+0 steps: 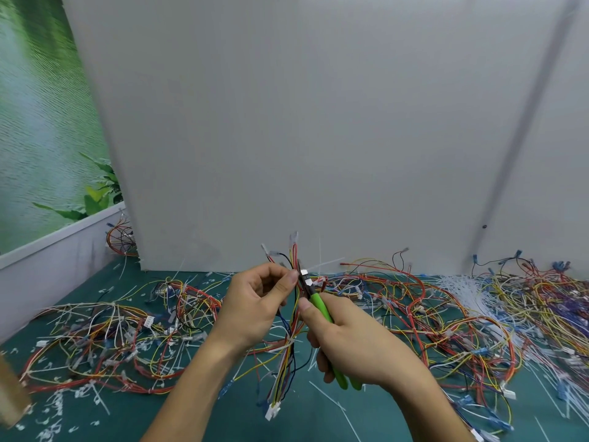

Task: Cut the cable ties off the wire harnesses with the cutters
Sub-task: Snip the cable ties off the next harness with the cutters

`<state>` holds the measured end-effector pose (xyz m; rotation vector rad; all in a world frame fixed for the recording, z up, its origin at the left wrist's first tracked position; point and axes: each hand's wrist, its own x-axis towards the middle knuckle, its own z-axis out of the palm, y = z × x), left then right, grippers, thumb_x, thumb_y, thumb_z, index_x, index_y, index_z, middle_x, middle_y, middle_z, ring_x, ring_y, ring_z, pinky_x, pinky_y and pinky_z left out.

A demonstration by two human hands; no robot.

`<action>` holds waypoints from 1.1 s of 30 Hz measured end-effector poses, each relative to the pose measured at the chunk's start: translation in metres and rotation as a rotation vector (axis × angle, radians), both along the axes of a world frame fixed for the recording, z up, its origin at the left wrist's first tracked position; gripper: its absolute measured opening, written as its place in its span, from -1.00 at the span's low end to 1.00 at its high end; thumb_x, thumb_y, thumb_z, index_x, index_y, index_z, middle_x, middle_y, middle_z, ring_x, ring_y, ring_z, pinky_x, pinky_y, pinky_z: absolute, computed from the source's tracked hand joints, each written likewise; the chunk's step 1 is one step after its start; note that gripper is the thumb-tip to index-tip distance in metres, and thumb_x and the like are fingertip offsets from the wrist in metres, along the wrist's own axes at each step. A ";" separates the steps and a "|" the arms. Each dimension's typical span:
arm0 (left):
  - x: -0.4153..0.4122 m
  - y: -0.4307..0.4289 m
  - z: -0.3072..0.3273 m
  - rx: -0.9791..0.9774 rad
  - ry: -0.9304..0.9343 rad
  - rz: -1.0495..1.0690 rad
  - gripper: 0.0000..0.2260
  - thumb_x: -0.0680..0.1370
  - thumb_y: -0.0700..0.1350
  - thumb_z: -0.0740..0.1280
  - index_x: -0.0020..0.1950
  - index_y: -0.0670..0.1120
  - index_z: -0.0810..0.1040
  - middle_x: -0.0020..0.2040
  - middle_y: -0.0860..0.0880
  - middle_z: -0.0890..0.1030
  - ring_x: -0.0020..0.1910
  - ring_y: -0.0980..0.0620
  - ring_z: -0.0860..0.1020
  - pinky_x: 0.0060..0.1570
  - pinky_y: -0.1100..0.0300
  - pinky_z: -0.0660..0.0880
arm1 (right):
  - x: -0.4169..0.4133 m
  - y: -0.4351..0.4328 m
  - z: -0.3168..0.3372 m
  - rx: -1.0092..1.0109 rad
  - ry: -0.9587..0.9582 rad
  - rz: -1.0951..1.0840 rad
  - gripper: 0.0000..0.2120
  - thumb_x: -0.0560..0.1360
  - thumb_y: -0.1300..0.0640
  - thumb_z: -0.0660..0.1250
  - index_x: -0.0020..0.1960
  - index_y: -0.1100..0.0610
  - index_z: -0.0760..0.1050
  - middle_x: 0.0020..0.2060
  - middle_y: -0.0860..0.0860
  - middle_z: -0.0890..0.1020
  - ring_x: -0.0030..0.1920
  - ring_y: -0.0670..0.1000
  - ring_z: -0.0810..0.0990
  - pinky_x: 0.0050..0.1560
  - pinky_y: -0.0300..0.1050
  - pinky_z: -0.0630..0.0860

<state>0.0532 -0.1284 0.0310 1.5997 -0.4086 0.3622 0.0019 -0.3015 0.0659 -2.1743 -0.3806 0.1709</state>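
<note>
The left hand [255,304] is pinching the wire harness [287,371] near its top, holding it upright above the middle of the desk [242,425] with its long axis running toward the back edge. The right hand [353,349] is gripping the cutters [318,303] by their green handles. Their nose is meeting the bundle just right of the left thumb, where the cable tie [325,265] is trailing rightward.
</note>
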 end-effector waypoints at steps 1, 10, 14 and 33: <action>0.000 0.001 0.000 0.004 0.002 -0.001 -0.86 0.50 0.07 0.43 -0.15 0.04 0.68 -0.37 0.07 0.57 -0.36 0.11 0.48 -0.31 0.26 0.47 | 0.000 0.000 0.000 -0.011 0.000 0.007 -0.63 0.69 -0.19 0.11 -0.05 0.10 0.37 -0.27 0.06 0.56 -0.42 -0.03 0.63 -0.25 0.08 0.68; -0.002 -0.001 0.000 0.001 -0.002 0.001 -0.86 0.53 0.04 0.42 -0.14 -0.01 0.66 -0.38 0.00 0.54 -0.35 0.07 0.48 -0.30 0.18 0.46 | 0.002 0.000 -0.003 -0.035 -0.023 -0.004 -0.61 0.68 -0.21 0.13 -0.03 0.12 0.38 -0.24 0.11 0.53 -0.41 -0.01 0.62 -0.28 0.16 0.69; -0.003 0.002 0.001 0.046 -0.052 -0.011 -0.86 0.57 -0.03 0.38 -0.14 -0.04 0.62 -0.36 -0.01 0.53 -0.34 0.07 0.48 -0.29 0.20 0.46 | 0.004 0.005 -0.006 0.008 -0.068 -0.052 -0.60 0.68 -0.18 0.15 -0.01 0.17 0.41 -0.20 0.17 0.52 -0.44 -0.03 0.53 -0.42 0.04 0.65; -0.003 0.003 -0.001 0.331 -0.152 0.079 -0.69 0.64 0.08 0.23 -0.24 -0.04 0.46 -0.38 0.00 0.40 -0.36 -0.02 0.37 -0.34 0.03 0.35 | 0.010 0.008 -0.012 0.111 0.003 0.027 -0.63 0.65 -0.20 0.23 -0.05 0.11 0.36 -0.25 0.06 0.47 -0.38 -0.01 0.55 -0.33 0.02 0.69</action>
